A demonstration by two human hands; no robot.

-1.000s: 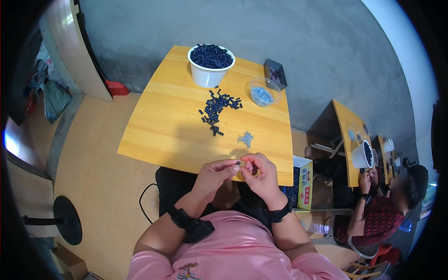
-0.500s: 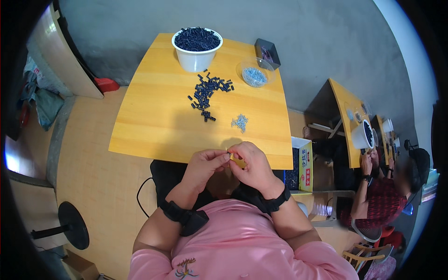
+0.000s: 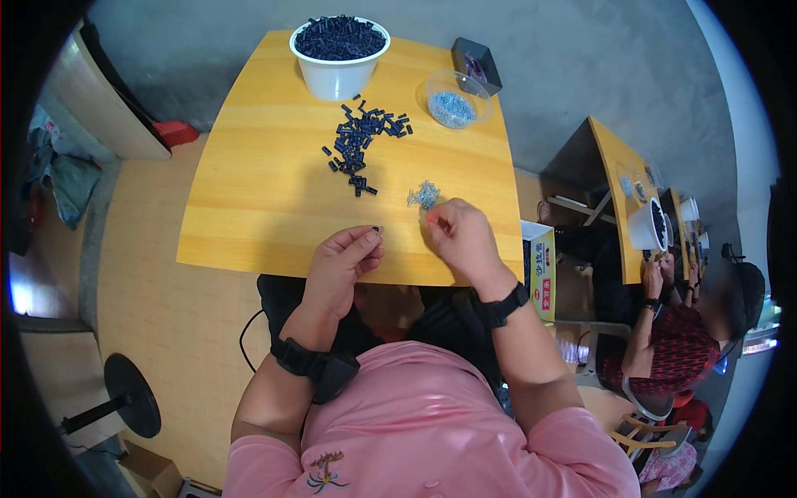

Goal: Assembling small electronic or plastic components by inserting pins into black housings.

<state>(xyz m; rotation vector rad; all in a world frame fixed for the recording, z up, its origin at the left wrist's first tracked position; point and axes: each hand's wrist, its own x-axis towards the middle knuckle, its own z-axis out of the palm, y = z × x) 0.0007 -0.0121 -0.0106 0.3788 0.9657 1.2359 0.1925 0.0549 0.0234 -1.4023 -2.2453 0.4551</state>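
Observation:
Over the front of the wooden table (image 3: 241, 224), my left hand (image 3: 339, 259) pinches a small black plastic part (image 3: 376, 230) between thumb and forefinger. My right hand (image 3: 462, 239) is at the near edge of a little heap of small silver metal pieces, perhaps screws (image 3: 426, 194). Its fingertips are drawn together, and whatever they hold is hidden. Further back lies a loose spread of short black plastic parts (image 3: 355, 143), several of them scattered toward me.
A white bucket (image 3: 339, 80) heaped with black parts stands at the back. Right of it are a clear bowl (image 3: 453, 109) of silver pieces and a black box (image 3: 491, 73). A yellow carton (image 3: 542, 274) sits beside the table; a co-worker (image 3: 672, 332) sits at another table, right.
My hands were together at the table's front edge and have parted. The right hand reached forward to the silver heap; the left moved slightly left, keeping the black part.

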